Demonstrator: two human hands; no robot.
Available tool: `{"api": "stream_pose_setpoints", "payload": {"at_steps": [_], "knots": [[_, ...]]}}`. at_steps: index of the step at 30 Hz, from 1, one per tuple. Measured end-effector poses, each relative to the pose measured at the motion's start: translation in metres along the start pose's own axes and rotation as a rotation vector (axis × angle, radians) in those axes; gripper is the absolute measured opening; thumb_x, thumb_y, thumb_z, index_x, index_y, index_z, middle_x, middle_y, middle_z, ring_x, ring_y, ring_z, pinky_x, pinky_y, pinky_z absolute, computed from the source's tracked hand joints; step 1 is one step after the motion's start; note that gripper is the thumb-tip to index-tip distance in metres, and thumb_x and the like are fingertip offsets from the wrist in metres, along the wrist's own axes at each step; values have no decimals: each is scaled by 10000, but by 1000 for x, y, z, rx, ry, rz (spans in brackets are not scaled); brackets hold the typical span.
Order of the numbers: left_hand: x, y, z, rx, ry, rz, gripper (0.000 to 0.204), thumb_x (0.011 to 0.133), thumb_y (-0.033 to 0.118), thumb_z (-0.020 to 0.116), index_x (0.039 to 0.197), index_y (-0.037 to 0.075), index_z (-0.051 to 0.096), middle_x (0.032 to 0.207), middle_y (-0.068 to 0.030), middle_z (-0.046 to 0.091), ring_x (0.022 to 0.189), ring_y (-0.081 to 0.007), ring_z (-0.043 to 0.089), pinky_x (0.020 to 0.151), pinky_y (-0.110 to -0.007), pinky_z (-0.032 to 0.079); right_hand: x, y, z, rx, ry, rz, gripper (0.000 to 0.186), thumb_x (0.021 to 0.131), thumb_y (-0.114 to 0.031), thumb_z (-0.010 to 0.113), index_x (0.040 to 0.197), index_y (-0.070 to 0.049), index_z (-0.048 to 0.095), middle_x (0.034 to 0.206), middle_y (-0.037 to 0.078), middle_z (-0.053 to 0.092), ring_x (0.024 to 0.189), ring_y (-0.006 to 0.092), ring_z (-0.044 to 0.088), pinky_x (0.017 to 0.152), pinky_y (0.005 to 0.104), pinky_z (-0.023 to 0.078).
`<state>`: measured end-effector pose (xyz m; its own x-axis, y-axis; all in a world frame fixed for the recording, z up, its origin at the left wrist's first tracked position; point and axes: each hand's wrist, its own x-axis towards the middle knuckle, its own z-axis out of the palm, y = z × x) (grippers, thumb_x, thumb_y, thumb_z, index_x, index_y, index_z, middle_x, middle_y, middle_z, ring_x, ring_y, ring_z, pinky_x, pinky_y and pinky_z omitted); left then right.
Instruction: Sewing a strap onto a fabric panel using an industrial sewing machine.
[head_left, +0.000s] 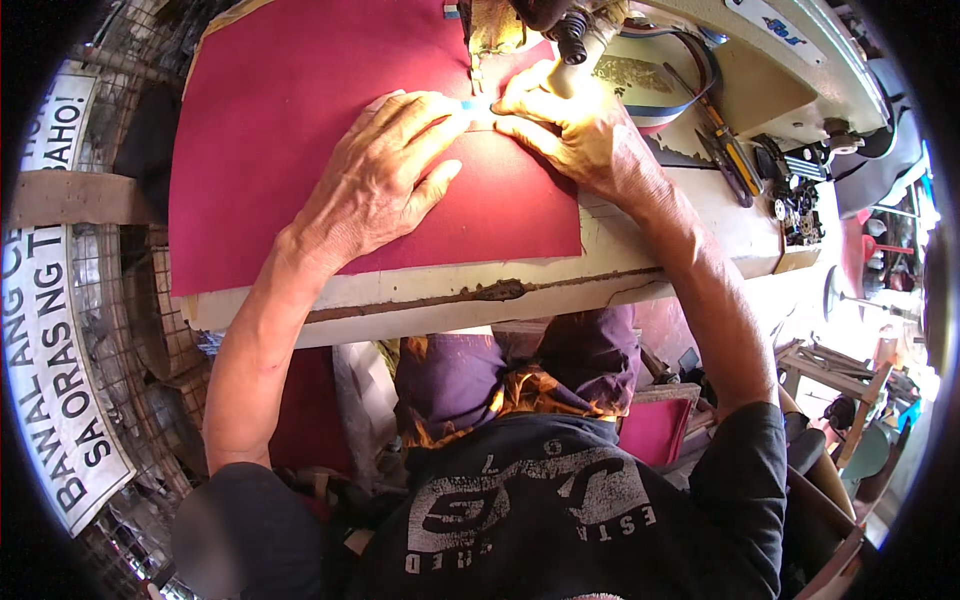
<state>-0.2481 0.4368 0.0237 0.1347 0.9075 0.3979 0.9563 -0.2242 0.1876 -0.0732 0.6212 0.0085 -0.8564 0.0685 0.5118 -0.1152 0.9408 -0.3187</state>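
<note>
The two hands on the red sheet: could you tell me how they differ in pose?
The left hand lies flat, fingers spread, pressing the red sheet; the right hand is curled, fingertips pinching at the seam beside the sewing machine. The left hand lies in shade, the right in bright light. Both touch the sheet.

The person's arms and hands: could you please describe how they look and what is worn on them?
Both arms are bare from the short dark sleeves of a T-shirt down to the fingertips. The left hand and the right hand wear no gloves, and no rings, watch or bracelet are visible. The shirt's front carries a faded pale print. The forearms look lean and sinewy.
</note>
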Motion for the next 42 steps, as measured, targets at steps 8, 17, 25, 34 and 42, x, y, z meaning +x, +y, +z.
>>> {"api": "stream_pose_setpoints", "payload": {"at_steps": [8, 17, 25, 34, 42], "knots": [[2, -2, -1, -9, 5, 36, 431, 855, 83, 692, 1274, 21, 619, 1236, -159, 632, 1152, -352, 598, 1044, -450, 472, -2, 2, -9, -69, -110, -70, 211, 925, -191, 686, 1058, -28, 707, 1074, 100, 693, 936, 304, 646, 829, 400, 535], [5, -4, -2, 16, -3, 101, 435, 878, 73, 667, 1309, 44, 622, 1192, -152, 642, 1099, -339, 607, 1038, -440, 467, -2, 12, -7, -104, -53, -83, 196, 919, -166, 670, 1089, -71, 686, 1050, 102, 687, 938, 307, 660, 826, 395, 545], [5, -8, -4, -14, -60, 80, 422, 883, 86, 668, 1304, 79, 646, 1188, -141, 631, 1085, -336, 605, 998, -435, 495, -5, 4, -9, 11, -77, 15, 168, 899, -153, 705, 1043, -67, 711, 1011, 109, 665, 942, 305, 632, 820, 418, 508], [10, -11, -7, -2, -87, 131, 396, 880, 64, 647, 1276, 70, 652, 1154, -128, 634, 1055, -319, 611, 952, -416, 513, -10, 10, 0, -155, -77, -134, 183, 904, -153, 711, 1066, -73, 736, 1172, 71, 703, 997, 299, 654, 862, 398, 535], [1, -12, -3, 83, -104, 115, 443, 882, 146, 670, 1322, 117, 638, 1297, -126, 589, 1267, -344, 533, 1153, -511, 377, -13, -21, -9, -183, -60, -96, 309, 900, -230, 695, 1140, -37, 667, 1183, 180, 667, 1035, 360, 642, 863, 440, 529]]}}
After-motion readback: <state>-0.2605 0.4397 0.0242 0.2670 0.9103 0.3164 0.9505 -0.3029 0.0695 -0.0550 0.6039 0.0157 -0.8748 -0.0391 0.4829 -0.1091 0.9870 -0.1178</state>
